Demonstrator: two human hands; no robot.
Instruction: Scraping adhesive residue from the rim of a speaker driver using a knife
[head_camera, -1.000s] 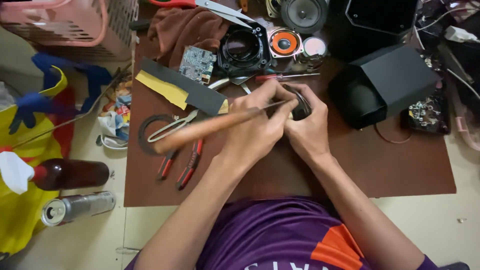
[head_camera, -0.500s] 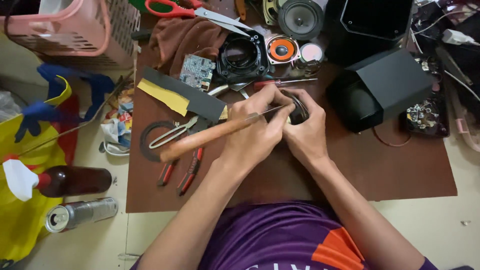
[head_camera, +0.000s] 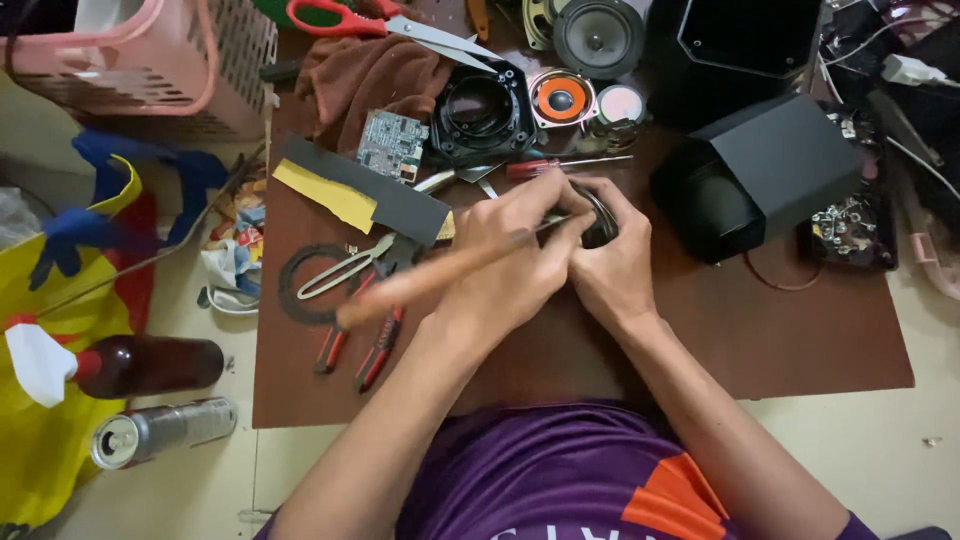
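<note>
From my seat, far out at nine o'clock lie a silver can (head_camera: 160, 433) and a dark brown bottle (head_camera: 150, 366) on the floor, with a pink basket (head_camera: 170, 70) up at eleven o'clock. On the brown board (head_camera: 760, 330), red-handled pliers (head_camera: 362, 340) sit at eight o'clock from the hands, beside a black ring (head_camera: 300, 285). A green circuit board (head_camera: 391, 144) rests at eleven o'clock, near a brown cloth (head_camera: 365, 75) and red-handled scissors (head_camera: 350, 18).

My left hand (head_camera: 515, 265) is closed around a wooden-handled tool (head_camera: 440, 280), its handle slanting off toward eight o'clock and its tip aimed at the small black round part (head_camera: 597, 222). My right hand (head_camera: 612, 270) is curled about that part, holding it just above the board's centre, touching the left hand.

At two o'clock stands a black speaker housing (head_camera: 770, 170), with loose speaker cones (head_camera: 598, 38) at twelve o'clock.
</note>
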